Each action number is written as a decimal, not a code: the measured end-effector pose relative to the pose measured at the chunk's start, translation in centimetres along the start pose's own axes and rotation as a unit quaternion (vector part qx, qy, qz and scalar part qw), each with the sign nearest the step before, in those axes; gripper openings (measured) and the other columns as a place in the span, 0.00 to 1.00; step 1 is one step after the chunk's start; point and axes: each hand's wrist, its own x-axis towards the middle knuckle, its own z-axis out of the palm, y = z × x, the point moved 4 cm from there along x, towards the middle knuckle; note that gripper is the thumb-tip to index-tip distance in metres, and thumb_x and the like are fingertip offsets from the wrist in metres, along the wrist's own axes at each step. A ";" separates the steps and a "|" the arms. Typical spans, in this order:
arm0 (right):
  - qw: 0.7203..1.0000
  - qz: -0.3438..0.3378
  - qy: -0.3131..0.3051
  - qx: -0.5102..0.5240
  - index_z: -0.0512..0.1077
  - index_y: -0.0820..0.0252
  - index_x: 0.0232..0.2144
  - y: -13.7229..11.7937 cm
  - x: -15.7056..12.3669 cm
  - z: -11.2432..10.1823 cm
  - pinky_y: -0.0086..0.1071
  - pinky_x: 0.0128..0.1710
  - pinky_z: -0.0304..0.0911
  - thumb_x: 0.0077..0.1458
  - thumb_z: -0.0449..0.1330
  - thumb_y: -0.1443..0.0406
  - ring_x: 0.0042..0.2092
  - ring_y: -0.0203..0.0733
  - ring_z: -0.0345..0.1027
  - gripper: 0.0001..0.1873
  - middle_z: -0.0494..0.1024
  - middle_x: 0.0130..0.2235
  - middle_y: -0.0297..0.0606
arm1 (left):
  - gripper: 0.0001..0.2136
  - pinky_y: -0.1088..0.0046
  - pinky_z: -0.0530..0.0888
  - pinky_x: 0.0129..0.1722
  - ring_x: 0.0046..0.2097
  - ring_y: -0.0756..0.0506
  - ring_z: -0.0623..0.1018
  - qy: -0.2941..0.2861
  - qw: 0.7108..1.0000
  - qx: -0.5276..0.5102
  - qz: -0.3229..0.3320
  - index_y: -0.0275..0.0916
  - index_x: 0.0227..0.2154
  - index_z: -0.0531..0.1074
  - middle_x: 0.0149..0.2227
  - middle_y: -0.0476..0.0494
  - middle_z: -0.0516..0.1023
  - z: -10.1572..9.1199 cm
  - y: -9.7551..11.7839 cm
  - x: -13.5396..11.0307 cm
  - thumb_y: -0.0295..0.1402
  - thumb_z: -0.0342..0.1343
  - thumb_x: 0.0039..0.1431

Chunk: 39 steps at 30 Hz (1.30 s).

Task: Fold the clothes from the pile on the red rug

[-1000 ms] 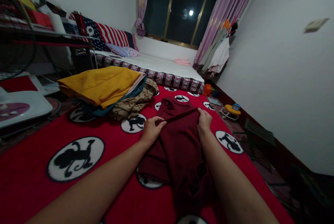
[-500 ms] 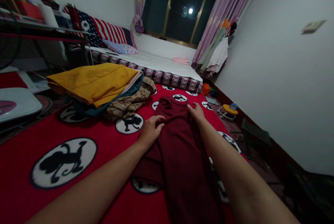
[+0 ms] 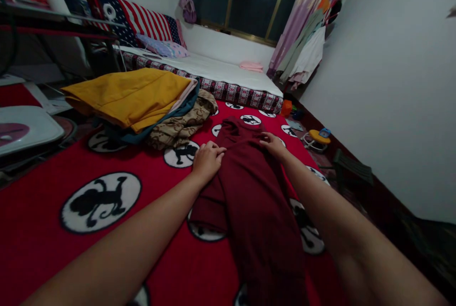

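A dark red garment (image 3: 254, 192) lies lengthwise in front of me on a red blanket (image 3: 164, 244) with white ovals and black monkey figures. Its far end is bunched, and a shorter folded part sticks out on its left side. My left hand (image 3: 208, 158) is closed at the garment's left edge, fingers and thumb pinched together on the cloth. Across from it, my right hand (image 3: 272, 144) has its fingers curled on the right edge; the cloth under them is partly hidden.
To the left sits a pile of folded clothes, with a yellow garment (image 3: 131, 94) above a patterned brown one (image 3: 183, 125). A bed (image 3: 221, 63) stands under the window. Along the right wall are a yellow-topped stool (image 3: 318, 137) and a dark folding stool (image 3: 352, 168).
My left fingers have closed together at the garment's left edge. My right fingers have curled in on the right edge. The view has tilted down slightly.
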 end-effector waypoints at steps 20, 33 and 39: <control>0.893 -0.364 -0.224 -0.138 0.75 0.49 0.43 -6.9 -27.8 -6.7 0.50 0.60 0.53 0.58 0.52 0.72 0.61 0.47 0.59 0.18 0.71 0.57 0.37 | 0.15 0.62 0.64 0.59 0.57 0.41 0.70 -0.159 0.925 -0.242 0.246 0.40 0.46 0.77 0.55 0.40 0.73 0.3 3.6 -2.0 0.38 0.55 0.57; 0.940 0.175 0.099 0.275 0.66 0.60 0.51 0.0 -15.2 -1.9 0.40 0.41 0.71 0.45 0.62 0.53 0.42 0.50 0.75 0.32 0.80 0.41 0.44 | 0.30 0.65 0.68 0.52 0.51 0.40 0.75 -0.229 0.867 -0.435 0.076 0.35 0.54 0.69 0.46 0.37 0.78 -0.9 2.5 -1.4 0.54 0.50 0.57; 0.972 0.058 0.071 0.216 0.75 0.58 0.42 -0.9 -16.5 -3.0 0.41 0.48 0.66 0.42 0.64 0.57 0.47 0.48 0.72 0.22 0.80 0.44 0.42 | 0.28 0.75 0.70 0.34 0.35 0.48 0.75 -0.263 0.896 -0.340 0.113 0.37 0.53 0.70 0.35 0.46 0.78 -0.8 3.6 -2.5 0.41 0.63 0.48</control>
